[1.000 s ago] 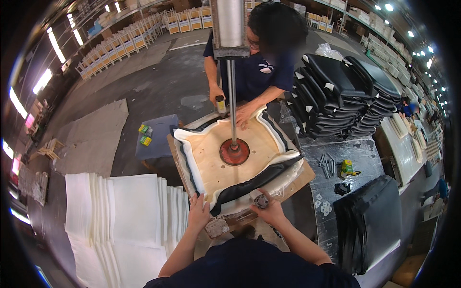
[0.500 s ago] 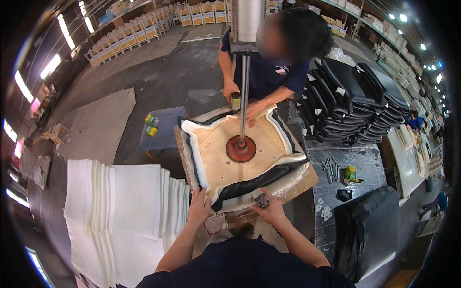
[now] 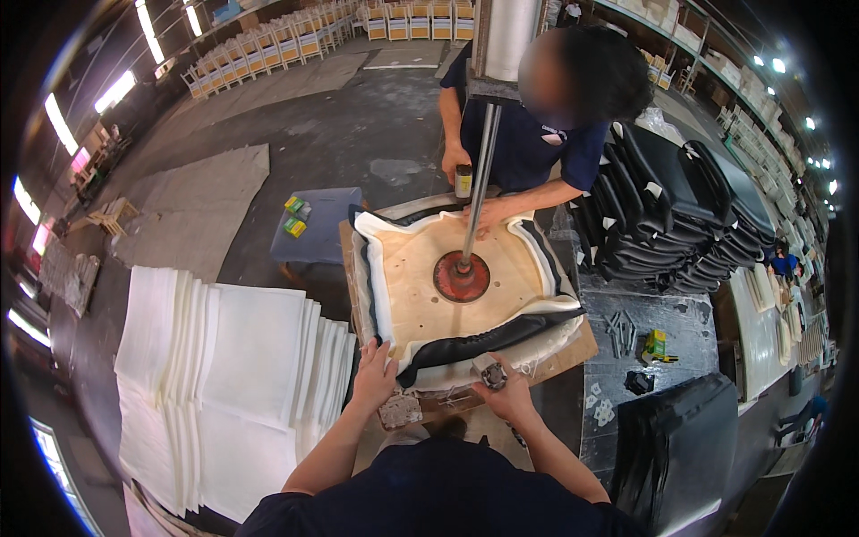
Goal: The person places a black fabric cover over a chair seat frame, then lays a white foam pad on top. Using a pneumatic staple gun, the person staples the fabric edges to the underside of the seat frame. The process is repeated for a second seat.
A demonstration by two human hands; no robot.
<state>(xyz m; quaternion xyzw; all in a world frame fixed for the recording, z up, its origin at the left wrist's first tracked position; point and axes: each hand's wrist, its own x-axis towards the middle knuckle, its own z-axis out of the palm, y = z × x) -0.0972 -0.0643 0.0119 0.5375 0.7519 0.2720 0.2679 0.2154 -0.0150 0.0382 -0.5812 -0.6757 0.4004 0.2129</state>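
An upholstered seat panel lies underside up, its bare wooden board [image 3: 416,286] bordered by white padding [image 3: 379,295] and a black cover [image 3: 483,336]. The red round foot [image 3: 462,277] of a vertical press rod bears on the board's middle. At the near left corner my left hand [image 3: 373,376] grips the cover's edge between fingers and thumb. My right hand [image 3: 510,394] is closed round a grey staple gun [image 3: 491,370], held just off the near edge. Across the panel, a co-worker's hand [image 3: 454,164] holds another staple gun [image 3: 463,181]; their other hand [image 3: 488,215] rests on the far edge.
White padding sheets [image 3: 242,349] are stacked at left. A blue-grey stool [image 3: 327,234] carries small yellow-green boxes. To the right are piled black seats [image 3: 653,215], a table [image 3: 591,313] with staple strips [image 3: 620,333], and folded black covers [image 3: 676,438]. The press column [image 3: 506,45] rises ahead.
The whole view has shifted, so the panel sits slightly farther right. My right hand has turned the staple gun a little. My left hand stays at the same corner.
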